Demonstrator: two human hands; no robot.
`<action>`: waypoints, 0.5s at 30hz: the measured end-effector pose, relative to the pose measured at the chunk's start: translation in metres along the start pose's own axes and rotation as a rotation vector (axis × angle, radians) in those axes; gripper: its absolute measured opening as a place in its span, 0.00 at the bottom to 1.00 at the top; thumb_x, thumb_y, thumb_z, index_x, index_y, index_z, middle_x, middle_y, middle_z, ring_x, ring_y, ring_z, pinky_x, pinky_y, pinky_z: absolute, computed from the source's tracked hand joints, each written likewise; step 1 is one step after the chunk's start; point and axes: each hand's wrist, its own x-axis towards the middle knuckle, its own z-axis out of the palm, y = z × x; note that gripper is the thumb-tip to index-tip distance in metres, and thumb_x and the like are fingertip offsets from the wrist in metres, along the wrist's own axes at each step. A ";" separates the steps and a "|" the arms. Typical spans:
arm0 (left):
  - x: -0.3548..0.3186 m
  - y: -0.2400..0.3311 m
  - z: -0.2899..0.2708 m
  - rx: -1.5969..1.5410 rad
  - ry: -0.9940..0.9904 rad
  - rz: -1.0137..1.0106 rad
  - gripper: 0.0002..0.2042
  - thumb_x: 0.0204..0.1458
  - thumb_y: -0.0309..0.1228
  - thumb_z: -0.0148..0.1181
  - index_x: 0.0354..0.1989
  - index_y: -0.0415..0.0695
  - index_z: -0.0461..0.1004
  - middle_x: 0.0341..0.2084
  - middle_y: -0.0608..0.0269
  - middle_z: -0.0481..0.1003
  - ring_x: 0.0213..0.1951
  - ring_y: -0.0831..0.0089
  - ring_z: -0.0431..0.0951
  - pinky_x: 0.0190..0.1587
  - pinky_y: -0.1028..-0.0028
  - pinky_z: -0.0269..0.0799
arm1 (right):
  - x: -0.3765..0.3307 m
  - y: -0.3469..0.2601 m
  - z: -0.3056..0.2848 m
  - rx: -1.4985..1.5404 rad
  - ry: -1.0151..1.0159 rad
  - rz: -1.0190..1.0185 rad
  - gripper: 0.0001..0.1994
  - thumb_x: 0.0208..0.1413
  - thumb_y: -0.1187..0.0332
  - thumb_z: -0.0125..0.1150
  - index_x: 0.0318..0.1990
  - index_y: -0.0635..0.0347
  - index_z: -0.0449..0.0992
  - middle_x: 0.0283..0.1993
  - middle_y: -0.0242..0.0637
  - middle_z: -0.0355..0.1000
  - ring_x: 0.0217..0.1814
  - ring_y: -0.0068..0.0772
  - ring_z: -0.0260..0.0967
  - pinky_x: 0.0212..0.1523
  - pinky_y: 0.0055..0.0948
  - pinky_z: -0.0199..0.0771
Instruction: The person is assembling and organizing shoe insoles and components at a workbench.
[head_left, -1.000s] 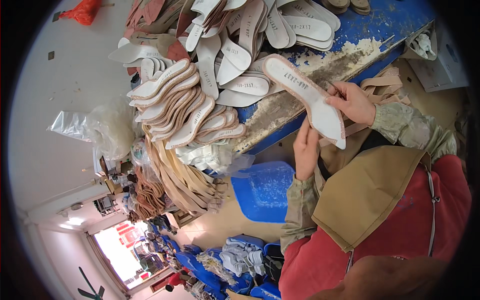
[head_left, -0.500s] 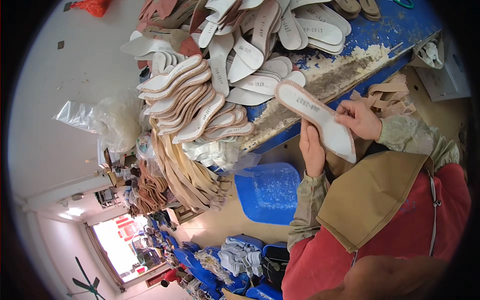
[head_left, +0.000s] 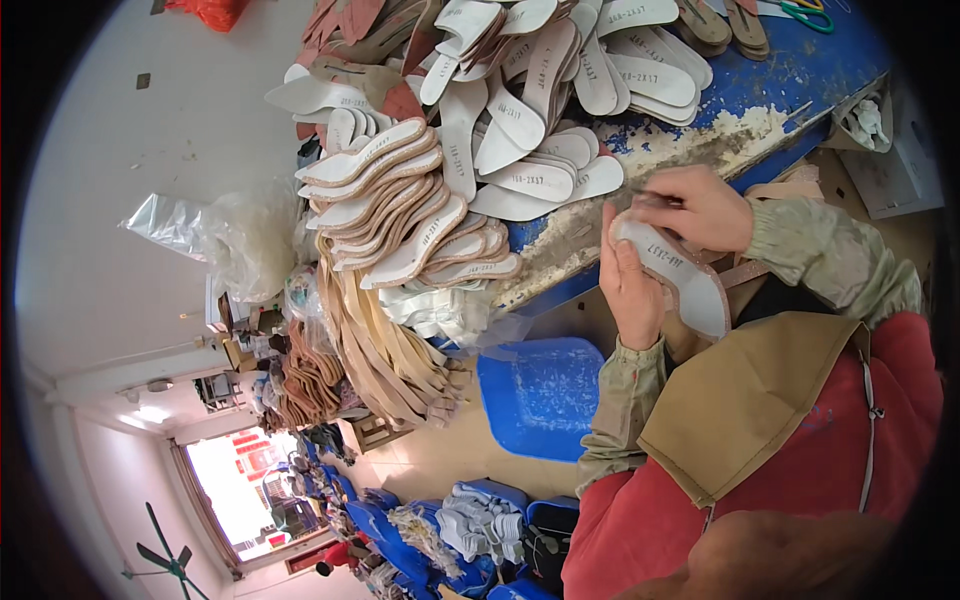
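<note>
A white shoe insole (head_left: 672, 262) with a pinkish-beige edge is held slanting in front of my chest. My left hand (head_left: 630, 290) grips it from the side, thumb resting on the white face near the rounded end. Over that same end, my right hand (head_left: 700, 208) has its fingers closed together. Those fingertips are blurred and dark, and what they pinch cannot be made out. Just beyond the hands lies the worn blue workbench (head_left: 725, 135), with an uneven stack of similar edged insoles (head_left: 385, 205) to the left.
More white insoles (head_left: 520, 120) pile up along the bench's back. Green-handled scissors (head_left: 808, 15) lie at the far right. Beige strips (head_left: 360, 340) hang off the bench's left end. A blue bin (head_left: 537, 398) stands below. Clear plastic wrap (head_left: 240, 240) sits beyond the stack.
My right hand has moved from the insole's middle edge up to its rounded end. The insole has come lower and turned, and my left hand now holds nearer that end.
</note>
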 end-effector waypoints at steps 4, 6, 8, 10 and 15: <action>0.000 0.008 0.009 -0.244 0.042 -0.065 0.22 0.65 0.40 0.40 0.59 0.35 0.59 0.51 0.52 0.68 0.48 0.67 0.71 0.53 0.71 0.65 | -0.009 0.026 0.009 0.003 -0.074 0.129 0.11 0.51 0.70 0.60 0.21 0.64 0.68 0.17 0.30 0.63 0.20 0.20 0.52 0.22 0.23 0.57; 0.000 0.009 0.008 -0.337 0.053 -0.094 0.21 0.65 0.39 0.41 0.59 0.35 0.59 0.51 0.52 0.69 0.48 0.68 0.71 0.52 0.72 0.65 | -0.012 0.026 0.009 -0.006 -0.098 0.181 0.11 0.51 0.70 0.60 0.21 0.64 0.67 0.17 0.29 0.63 0.19 0.20 0.51 0.22 0.23 0.56; -0.002 0.004 0.001 -0.208 0.016 -0.089 0.20 0.65 0.37 0.42 0.58 0.35 0.61 0.49 0.52 0.70 0.47 0.69 0.71 0.52 0.72 0.65 | -0.021 0.031 0.007 0.109 -0.095 0.183 0.11 0.51 0.70 0.59 0.21 0.63 0.67 0.17 0.29 0.62 0.19 0.21 0.51 0.21 0.23 0.56; -0.002 0.003 -0.013 -0.045 0.008 -0.057 0.19 0.64 0.36 0.43 0.56 0.34 0.62 0.47 0.53 0.71 0.47 0.69 0.71 0.52 0.72 0.65 | -0.019 0.033 0.013 0.259 -0.116 0.154 0.12 0.52 0.69 0.59 0.21 0.63 0.67 0.17 0.29 0.62 0.19 0.21 0.51 0.21 0.24 0.56; 0.004 0.003 -0.030 0.001 0.034 -0.084 0.17 0.65 0.34 0.40 0.53 0.35 0.65 0.42 0.54 0.74 0.45 0.71 0.72 0.51 0.75 0.65 | -0.027 0.023 0.014 -0.025 -0.206 0.314 0.08 0.49 0.68 0.62 0.26 0.65 0.75 0.18 0.34 0.66 0.17 0.25 0.53 0.21 0.26 0.59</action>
